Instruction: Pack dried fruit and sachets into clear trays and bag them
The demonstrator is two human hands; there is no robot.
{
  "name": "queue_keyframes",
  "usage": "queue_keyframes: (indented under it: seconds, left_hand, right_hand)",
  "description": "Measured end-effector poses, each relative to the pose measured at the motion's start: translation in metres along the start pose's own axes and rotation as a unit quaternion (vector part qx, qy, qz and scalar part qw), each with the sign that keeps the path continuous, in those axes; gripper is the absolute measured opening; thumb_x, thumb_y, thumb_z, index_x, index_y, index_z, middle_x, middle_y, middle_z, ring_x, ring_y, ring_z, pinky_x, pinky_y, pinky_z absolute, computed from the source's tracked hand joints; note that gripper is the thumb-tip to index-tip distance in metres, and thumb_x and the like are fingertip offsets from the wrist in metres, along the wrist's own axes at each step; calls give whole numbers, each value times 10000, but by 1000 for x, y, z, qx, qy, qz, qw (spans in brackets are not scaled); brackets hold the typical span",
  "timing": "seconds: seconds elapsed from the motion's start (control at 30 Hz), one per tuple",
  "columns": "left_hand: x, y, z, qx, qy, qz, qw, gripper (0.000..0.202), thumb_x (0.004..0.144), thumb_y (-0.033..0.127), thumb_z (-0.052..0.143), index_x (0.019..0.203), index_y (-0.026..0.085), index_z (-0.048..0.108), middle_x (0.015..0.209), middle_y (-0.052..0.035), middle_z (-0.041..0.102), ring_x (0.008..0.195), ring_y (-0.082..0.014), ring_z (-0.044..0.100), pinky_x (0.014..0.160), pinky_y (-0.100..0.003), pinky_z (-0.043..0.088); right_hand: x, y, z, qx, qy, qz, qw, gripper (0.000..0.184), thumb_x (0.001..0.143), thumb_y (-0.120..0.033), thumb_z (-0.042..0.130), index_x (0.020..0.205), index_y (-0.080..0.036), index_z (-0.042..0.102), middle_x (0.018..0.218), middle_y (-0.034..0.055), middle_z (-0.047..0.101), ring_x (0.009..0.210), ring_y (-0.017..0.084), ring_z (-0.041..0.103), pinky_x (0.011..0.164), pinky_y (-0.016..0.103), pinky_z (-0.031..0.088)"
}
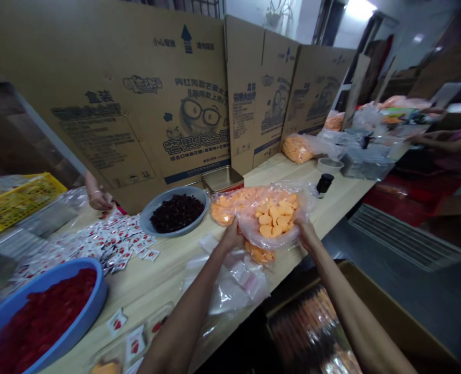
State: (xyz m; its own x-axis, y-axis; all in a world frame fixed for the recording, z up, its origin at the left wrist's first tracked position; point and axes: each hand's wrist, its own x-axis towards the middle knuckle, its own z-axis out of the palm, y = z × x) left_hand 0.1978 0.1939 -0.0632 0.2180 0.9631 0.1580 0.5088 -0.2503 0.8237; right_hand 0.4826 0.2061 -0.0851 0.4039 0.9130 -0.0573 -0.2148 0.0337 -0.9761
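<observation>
A clear plastic bag (246, 224) with its mouth spread wide shows flat, rounded orange pieces (276, 215) inside. My left hand (235, 236) grips the bag's left side, its fingers partly hidden by the plastic. On the opposite side my right hand (305, 232) is closed on the bag's edge. Behind and under it lies more bagged orange stuff (224, 209). Flat clear plastic bags (230, 291) rest on the table below my left hand. Near my left forearm are a clear tray (160, 318) and small white packets with red prints (135, 343).
A grey bowl of dark pieces (148, 221), a blue basin of red pieces (100, 291) and a heap of packets (113, 234) stand left. Another person's hand (97, 197) reaches into the heap. Tall cardboard (144, 67) lines the back. A black jar (325, 183) stands right; an open carton (394, 322) is below.
</observation>
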Motion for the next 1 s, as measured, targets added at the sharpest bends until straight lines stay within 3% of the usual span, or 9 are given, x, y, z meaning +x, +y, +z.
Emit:
queue_keyframes:
  seconds: [0.1,0.2,0.33,0.4,0.47,0.6,0.83,0.93,1.0]
  left_hand:
    - [16,15,-25,48,24,-15,998,597,667,174,722,1250,165,593,1079,-86,694,1002,-249,643,934,-368,493]
    - [41,38,-36,103,88,-28,990,425,831,273,608,1240,158,597,1232,-163,642,1195,-305,565,1026,-421,420]
    - [83,65,-11,153,97,-34,983,394,791,317,687,1133,126,643,1258,-210,628,1256,-330,516,1032,-413,401]
    - [102,72,2,166,86,-45,981,228,770,258,694,952,121,683,1065,-208,690,1116,-323,599,940,-396,448]
    - [116,75,5,174,98,-45,979,118,831,220,609,861,130,680,954,-195,695,1007,-301,631,875,-384,456]
    - [137,78,-17,174,166,0,971,211,928,219,461,922,166,666,1060,-149,666,1012,-242,600,877,-342,422]
    - [166,71,-49,139,235,15,962,228,917,149,423,914,155,650,978,-89,680,931,-198,593,866,-303,422]
    - [152,72,-50,136,232,28,963,272,891,84,401,973,145,653,1006,-94,686,961,-205,606,893,-319,436]
    - [123,75,-47,142,225,54,962,285,880,79,431,1050,150,648,1114,-99,670,1077,-215,584,974,-337,419]
  right_hand:
    - [-9,-9,-5,13,4,20,1000,626,608,-281,583,1223,-172,620,994,75,736,882,280,707,757,400,609]
    - [-44,-6,-13,-3,22,-8,1000,678,751,-373,571,1409,-236,485,1343,74,612,1211,273,601,961,400,544]
    - [-117,21,-6,-173,50,-148,972,766,883,-489,563,1559,-279,271,1637,53,185,1511,284,183,1178,467,322]
    - [-148,38,5,-246,-12,-200,948,717,899,-468,569,1548,-302,312,1633,55,137,1506,311,183,1172,501,328]
    - [-164,53,18,-277,-104,-228,927,655,909,-407,574,1524,-325,363,1562,79,256,1447,310,313,1138,497,385]
    - [-151,64,37,-277,-201,-261,903,626,888,-249,571,1492,-310,415,1324,101,478,1267,272,500,1071,453,460]
    - [-111,61,70,-304,-197,-281,889,767,780,-104,571,1508,-255,383,1419,122,419,1325,308,413,1117,503,387]
    - [-107,61,84,-308,-174,-293,888,781,755,-71,557,1499,-251,403,1402,130,427,1328,321,398,1122,528,366]
    - [-108,64,86,-308,-167,-294,889,774,756,-72,548,1499,-237,409,1402,139,429,1327,318,404,1127,531,358]
